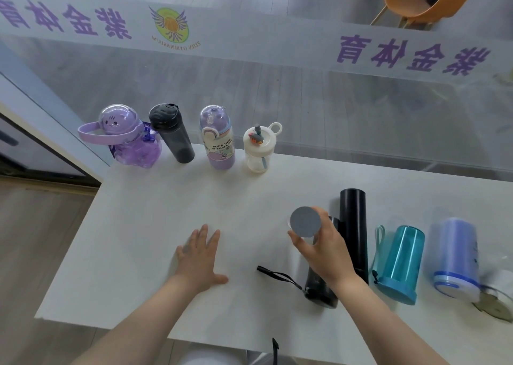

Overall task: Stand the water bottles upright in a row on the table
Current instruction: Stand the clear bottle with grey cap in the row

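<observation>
Several bottles stand upright in a row along the table's far edge: a purple bear bottle, a dark grey bottle, a lilac printed bottle and a small white bottle. My right hand grips a black strapped bottle near its grey base. That base is lifted toward me while the cap end stays low by the table. A tall black flask, a teal bottle and a blue-and-white bottle lie on their sides to the right. My left hand rests flat on the table.
The white table stands against a glass wall with frosted lettering. Its left edge drops to a wooden floor. The bottle's black strap trails across the table between my hands. An orange chair is beyond the glass.
</observation>
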A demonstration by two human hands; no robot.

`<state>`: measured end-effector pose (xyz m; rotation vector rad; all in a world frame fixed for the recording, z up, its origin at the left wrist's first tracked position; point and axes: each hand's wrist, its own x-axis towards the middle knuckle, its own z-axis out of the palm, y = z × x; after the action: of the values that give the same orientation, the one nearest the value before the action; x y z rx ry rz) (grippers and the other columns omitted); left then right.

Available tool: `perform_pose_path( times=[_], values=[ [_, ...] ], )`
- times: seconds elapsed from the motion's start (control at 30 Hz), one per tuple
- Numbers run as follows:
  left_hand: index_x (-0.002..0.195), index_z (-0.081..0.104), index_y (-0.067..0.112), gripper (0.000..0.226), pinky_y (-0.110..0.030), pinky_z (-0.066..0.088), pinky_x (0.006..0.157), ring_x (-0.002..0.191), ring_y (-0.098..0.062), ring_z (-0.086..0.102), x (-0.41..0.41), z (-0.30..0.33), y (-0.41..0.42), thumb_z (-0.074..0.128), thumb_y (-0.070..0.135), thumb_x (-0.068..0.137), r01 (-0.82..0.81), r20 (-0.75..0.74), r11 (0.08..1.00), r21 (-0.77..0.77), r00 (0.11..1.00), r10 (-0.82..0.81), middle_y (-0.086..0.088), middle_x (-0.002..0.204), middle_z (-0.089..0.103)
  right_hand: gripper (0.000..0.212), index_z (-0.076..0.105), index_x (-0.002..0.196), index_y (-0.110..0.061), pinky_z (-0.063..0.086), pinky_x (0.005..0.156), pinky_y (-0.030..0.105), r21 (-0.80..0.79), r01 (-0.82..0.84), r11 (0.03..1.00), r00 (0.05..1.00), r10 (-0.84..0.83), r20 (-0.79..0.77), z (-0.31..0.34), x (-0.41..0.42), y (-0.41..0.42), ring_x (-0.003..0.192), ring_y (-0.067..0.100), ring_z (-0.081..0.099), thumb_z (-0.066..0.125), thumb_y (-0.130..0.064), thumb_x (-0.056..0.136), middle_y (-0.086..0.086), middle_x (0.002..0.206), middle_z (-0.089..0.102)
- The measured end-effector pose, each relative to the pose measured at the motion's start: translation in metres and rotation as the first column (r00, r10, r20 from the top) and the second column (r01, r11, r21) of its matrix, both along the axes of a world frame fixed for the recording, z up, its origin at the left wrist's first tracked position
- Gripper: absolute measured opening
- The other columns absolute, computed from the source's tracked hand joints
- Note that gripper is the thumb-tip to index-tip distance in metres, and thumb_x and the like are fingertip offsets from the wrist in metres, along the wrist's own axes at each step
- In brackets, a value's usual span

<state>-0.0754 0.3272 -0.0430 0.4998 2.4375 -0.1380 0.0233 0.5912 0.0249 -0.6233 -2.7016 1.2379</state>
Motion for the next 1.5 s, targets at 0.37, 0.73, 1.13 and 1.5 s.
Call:
perform_pose_path(
  times=[0.37,0.73,1.13,1.5],
  values=[
    [0.151,0.006,0.027,0.103,-0.052,0.023,0.114,0.147,-0.027,0.005,-0.037,0.009,0.007,0.062,0.067,0.075,-0.116,-0.025,0.989,0.094,0.993,0.118,-0.003,0.161,0.002,0.063,0.036,0.135,-0.028,0.044,0.086,0.03,-0.224,0.194,0.955,0.98,-0.177,0.094,0.008,-0.045,0.025,0.104,0.016,0.055,0.069,-0.041,0.084,-0.009,0.113,0.052],
    [0.151,-0.013,0.029,0.117,-0.06,0.025,0.11,0.148,-0.031,-0.01,-0.064,0.001,0.023,0.062,0.071,0.071,-0.145,-0.013,0.989,-0.017,0.989,0.145,-0.005,0.16,-0.019,0.069,0.032,0.14,-0.022,0.041,0.087,0.032,-0.18,0.262,0.948,0.963,-0.246,0.108,0.008,-0.117,0.054,0.117,0.025,0.052,0.069,-0.039,0.084,0.004,0.129,0.054],
    [0.15,-0.014,0.028,0.116,-0.061,0.022,0.111,0.148,-0.034,-0.012,-0.064,-0.006,0.023,0.06,0.072,0.072,-0.144,-0.017,0.989,-0.017,0.989,0.144,-0.007,0.159,-0.021,0.059,0.038,0.128,-0.016,0.036,0.078,0.029,-0.141,0.269,0.953,0.962,-0.26,0.081,0.003,-0.184,0.071,0.097,0.022,0.052,0.07,-0.034,0.082,-0.001,0.11,0.056],
    [0.15,-0.017,0.024,0.114,-0.06,0.023,0.111,0.148,-0.036,-0.009,-0.063,-0.005,0.021,0.053,0.075,0.075,-0.096,-0.043,0.995,-0.031,0.995,0.095,-0.01,0.159,-0.02,0.064,0.035,0.127,-0.011,0.043,0.084,0.035,-0.089,0.28,0.956,0.959,-0.276,0.057,-0.006,-0.194,0.07,0.109,0.027,0.054,0.072,-0.038,0.082,0.007,0.122,0.055]
  ],
)
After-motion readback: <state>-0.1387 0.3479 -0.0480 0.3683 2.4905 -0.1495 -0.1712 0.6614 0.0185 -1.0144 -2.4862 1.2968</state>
